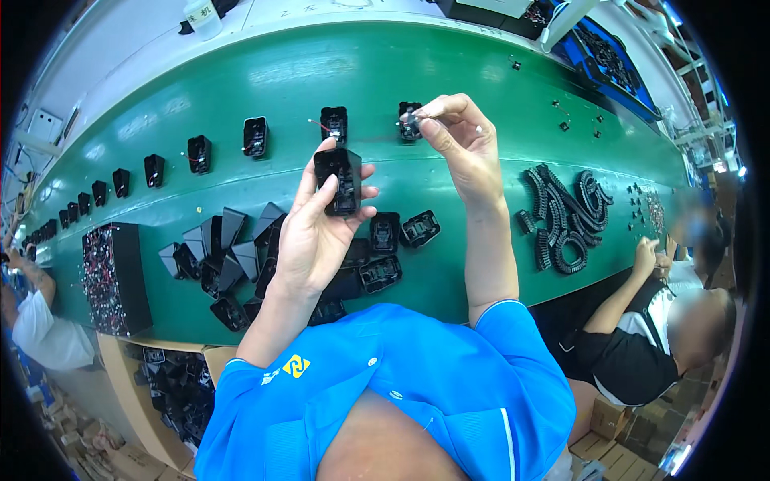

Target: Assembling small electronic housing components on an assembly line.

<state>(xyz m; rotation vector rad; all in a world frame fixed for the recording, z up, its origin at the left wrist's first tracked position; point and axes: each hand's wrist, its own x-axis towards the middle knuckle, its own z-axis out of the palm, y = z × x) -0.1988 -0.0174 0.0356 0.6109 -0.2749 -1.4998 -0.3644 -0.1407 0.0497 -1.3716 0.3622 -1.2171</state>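
Note:
My left hand [309,236] is closed round a black plastic housing [346,184], its hollow side facing up and the thumb pressed on its edge. Farther right, my right hand [465,148] is raised, with thumb and fingertips pinched on a small dark part [413,120] too small to name. Behind that pinch, another black housing [407,107] stands on the green table. Just beyond my left hand sits a housing [334,120] with a red wire [318,124] reaching out to its left. A heap of black housings [233,248] lies around my left forearm.
A row of housings [199,154] curves off to the far left on the green table [281,72]. A black box of small wired parts [120,276] stands at left. Black segmented strips [561,212] lie at right, near a co-worker's hand [646,255]. A blue tray [605,64] is at the far right.

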